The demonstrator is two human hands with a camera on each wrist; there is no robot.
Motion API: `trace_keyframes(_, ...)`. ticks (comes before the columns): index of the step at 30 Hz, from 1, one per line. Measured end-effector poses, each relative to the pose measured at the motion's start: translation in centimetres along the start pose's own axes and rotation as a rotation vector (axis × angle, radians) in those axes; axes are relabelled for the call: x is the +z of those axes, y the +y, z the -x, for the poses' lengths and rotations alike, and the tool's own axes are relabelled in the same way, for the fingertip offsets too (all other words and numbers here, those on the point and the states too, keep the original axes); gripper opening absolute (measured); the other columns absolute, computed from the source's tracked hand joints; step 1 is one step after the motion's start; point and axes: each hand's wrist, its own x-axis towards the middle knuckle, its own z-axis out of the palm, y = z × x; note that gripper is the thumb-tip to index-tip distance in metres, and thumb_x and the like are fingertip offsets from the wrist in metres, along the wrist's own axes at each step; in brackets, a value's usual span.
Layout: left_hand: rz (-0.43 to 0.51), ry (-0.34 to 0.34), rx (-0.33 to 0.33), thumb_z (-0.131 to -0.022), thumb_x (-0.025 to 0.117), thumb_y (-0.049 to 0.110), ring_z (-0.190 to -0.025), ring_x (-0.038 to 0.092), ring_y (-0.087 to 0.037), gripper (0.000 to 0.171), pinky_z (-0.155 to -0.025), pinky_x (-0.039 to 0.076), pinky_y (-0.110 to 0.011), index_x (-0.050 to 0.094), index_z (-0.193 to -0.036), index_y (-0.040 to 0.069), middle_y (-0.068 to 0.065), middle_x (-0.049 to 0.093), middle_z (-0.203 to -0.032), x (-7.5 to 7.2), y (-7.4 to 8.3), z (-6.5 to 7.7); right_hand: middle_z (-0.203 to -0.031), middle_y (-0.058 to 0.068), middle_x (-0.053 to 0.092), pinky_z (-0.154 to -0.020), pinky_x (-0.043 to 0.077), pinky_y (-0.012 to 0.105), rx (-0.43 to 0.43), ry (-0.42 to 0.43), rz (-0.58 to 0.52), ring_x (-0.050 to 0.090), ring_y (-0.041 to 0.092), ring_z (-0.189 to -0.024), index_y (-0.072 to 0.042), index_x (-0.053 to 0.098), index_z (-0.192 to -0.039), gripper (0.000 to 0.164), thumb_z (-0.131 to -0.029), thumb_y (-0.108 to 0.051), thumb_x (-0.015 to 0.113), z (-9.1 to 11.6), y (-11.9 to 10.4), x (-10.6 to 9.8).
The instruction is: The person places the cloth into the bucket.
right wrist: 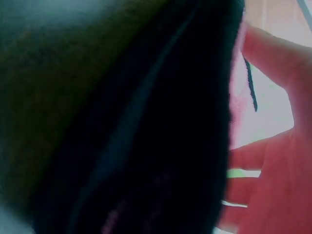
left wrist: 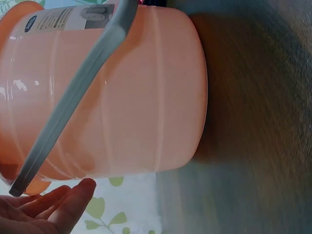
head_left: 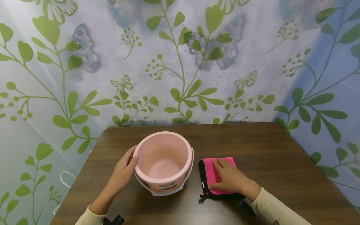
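A pale pink bucket [head_left: 163, 156] stands upright on the table. My left hand [head_left: 125, 168] holds its left rim, the thumb at the rim and the fingers along the outside. The left wrist view shows those fingers [left wrist: 73, 204] beside the bucket's wall, near the end of the grey-white handle [left wrist: 73, 97], which hangs down the bucket's front. Right of the bucket lies a folded bright pink cloth [head_left: 211, 168] with black edging. On top of it rests my right hand [head_left: 229, 178], fingers spread. Close up and blurred, the cloth's black edge [right wrist: 195, 122] fills much of the right wrist view.
The brown wooden table [head_left: 239, 137] reaches back to a curtain [head_left: 157, 62] printed with green leaves and butterflies. A white cord [head_left: 66, 178] hangs by the table's left edge. Inside the bucket only its bare bottom shows.
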Motion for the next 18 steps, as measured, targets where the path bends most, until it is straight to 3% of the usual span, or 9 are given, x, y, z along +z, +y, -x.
trace_keyframes(9,0.029,0.028,0.004,-0.108,0.047,0.015,-0.128,0.053,-0.033,0.042,-0.096,0.038,-0.007,0.047,-0.147,-0.001,-0.021,0.055,-0.143,0.56,-0.18,-0.17,-0.147,0.030,0.046,-0.106,0.042,0.059,0.020,0.018,0.054,0.045,0.047,-0.133,0.009,0.047,-0.145,0.097,-0.079,-0.052,0.082,-0.09,-0.11,0.77)
trace_keyframes(18,0.042,0.022,-0.020,-0.108,0.046,0.014,-0.129,0.052,-0.034,0.043,-0.096,0.038,-0.007,0.045,-0.147,-0.003,-0.024,0.052,-0.145,0.54,-0.18,-0.26,-0.138,0.024,0.056,-0.102,0.046,0.057,-0.001,0.017,0.100,0.052,0.042,-0.127,0.006,0.055,-0.138,0.079,-0.081,-0.041,0.082,-0.41,-0.73,0.71)
